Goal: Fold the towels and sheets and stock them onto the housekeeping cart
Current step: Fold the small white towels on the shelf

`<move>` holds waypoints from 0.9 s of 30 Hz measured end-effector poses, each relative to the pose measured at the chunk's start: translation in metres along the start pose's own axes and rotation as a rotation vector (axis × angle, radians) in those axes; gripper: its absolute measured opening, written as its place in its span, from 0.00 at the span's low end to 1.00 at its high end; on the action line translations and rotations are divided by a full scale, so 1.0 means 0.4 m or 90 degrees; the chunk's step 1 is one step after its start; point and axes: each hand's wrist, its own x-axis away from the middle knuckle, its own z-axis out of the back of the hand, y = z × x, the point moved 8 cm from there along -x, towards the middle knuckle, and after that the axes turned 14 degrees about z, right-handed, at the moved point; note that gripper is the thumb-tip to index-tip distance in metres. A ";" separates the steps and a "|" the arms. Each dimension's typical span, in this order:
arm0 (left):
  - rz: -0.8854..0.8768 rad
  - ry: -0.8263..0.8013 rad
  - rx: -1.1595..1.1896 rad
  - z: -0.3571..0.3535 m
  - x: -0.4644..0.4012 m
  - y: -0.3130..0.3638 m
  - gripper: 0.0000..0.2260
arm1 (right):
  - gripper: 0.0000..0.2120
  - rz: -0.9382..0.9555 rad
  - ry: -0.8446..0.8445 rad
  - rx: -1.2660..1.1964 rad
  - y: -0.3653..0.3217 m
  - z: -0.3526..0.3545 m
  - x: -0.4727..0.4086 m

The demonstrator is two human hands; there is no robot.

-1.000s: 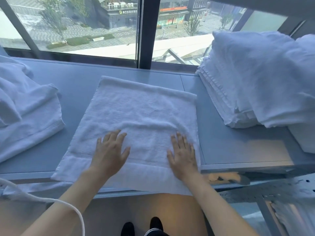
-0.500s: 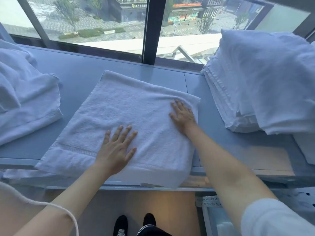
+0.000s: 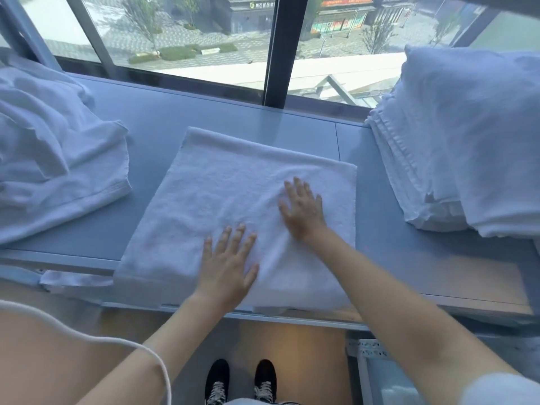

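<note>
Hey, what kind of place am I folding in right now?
Probably a hotel linen area on an upper floor: a stack of folded white linens, a white towel on a window ledge, street far below.

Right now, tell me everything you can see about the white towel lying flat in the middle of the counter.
The white towel looks like terry cloth, folded into a rough rectangle and lying flat on the grey counter, its near edge hanging slightly over the counter's front. The left hand and the right hand both rest on it, palms down, fingers spread. It lies apart from the linen piles on either side.
</note>
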 end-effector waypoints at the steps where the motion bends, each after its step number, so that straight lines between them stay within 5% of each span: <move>1: 0.004 0.017 0.008 0.013 0.020 0.016 0.29 | 0.31 0.021 -0.006 0.005 -0.031 -0.032 0.027; 4: -0.042 0.098 0.058 0.058 0.031 0.048 0.25 | 0.31 0.067 -0.001 0.038 -0.056 -0.065 0.085; 15: 0.048 0.018 0.010 0.128 -0.395 -0.190 0.30 | 0.30 0.112 0.001 0.060 -0.025 -0.058 0.148; 27: 0.154 0.011 -0.025 0.187 -0.489 -0.266 0.30 | 0.30 0.095 0.001 0.052 -0.030 -0.053 0.147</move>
